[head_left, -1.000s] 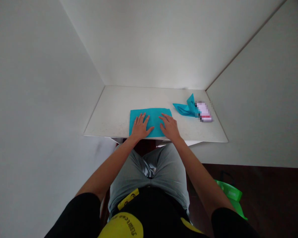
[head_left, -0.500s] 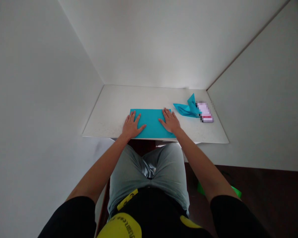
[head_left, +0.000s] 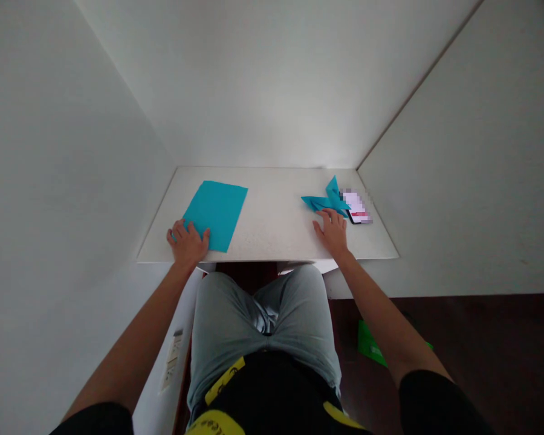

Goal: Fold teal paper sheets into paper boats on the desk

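A flat sheet of blue paper [head_left: 217, 211] lies turned at an angle on the left part of the white tabletop. My left hand [head_left: 189, 243] rests on its near left edge, palm down with the fingers spread. On the right is a folded blue paper figure [head_left: 333, 194] with pointed tips, shaped like a bird. My right hand [head_left: 332, 232] lies at the near side of this figure, fingers stretched out and fingertips at its lower edge. Whether they press on it I cannot tell.
A phone [head_left: 357, 208] with a lit, blurred screen lies right of the folded figure, which overlaps its edge. White walls enclose the tabletop [head_left: 272, 235] at the back and both sides. A green object [head_left: 369, 344] is on the dark floor at lower right.
The blue sheet has moved from the middle to the left and turned, with my left hand on it. My right hand has left the sheet and gone right to the folded figure.
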`<state>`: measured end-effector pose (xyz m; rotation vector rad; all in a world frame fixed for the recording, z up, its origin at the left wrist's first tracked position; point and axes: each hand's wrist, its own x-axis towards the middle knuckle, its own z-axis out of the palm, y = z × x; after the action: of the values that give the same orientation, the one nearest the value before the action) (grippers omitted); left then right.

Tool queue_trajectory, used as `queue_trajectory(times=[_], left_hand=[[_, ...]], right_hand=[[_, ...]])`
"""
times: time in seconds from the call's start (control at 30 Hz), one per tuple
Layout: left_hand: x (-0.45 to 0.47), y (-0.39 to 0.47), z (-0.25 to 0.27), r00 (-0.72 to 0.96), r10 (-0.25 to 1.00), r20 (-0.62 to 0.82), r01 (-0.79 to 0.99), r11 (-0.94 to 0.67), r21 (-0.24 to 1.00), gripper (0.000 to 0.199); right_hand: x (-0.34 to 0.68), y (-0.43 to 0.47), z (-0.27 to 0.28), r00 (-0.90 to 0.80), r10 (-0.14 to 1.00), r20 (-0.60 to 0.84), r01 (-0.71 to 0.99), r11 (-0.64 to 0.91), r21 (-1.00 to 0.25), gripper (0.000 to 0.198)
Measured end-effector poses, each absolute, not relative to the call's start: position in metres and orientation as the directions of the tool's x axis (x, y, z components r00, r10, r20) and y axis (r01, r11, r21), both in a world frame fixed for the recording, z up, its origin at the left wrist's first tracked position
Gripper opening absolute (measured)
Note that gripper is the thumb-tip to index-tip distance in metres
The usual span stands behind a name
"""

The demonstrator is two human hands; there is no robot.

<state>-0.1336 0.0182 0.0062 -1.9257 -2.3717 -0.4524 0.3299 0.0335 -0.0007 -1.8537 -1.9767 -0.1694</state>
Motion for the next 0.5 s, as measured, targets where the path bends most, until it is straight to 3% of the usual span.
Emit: queue_trajectory(times=[0.13, 0.33, 0.5], left_hand=[[-0.132, 0.019, 0.001, -0.071, 0.986, 0.153, 0.969, 0.032, 0.244, 0.071], [-0.159, 0.019, -0.007, -0.175, 0.982, 0.070, 0.966, 0.157, 0.203, 0.074], [-0.183, 0.012, -0.008, -0.240, 0.964, 0.112, 0.953, 0.212, 0.217, 0.073]], right_hand=[[0.346, 0.056, 0.009, 0.058, 0.923, 0.379, 0.981, 0.018, -0.195, 0.045], [0.357, 0.085, 0.017, 0.066, 0.954, 0.294, 0.992, -0.031, -0.122, 0.037], [0.361, 0.097, 0.021, 0.049, 0.962, 0.270, 0.997, -0.029, -0.075, 0.039]])
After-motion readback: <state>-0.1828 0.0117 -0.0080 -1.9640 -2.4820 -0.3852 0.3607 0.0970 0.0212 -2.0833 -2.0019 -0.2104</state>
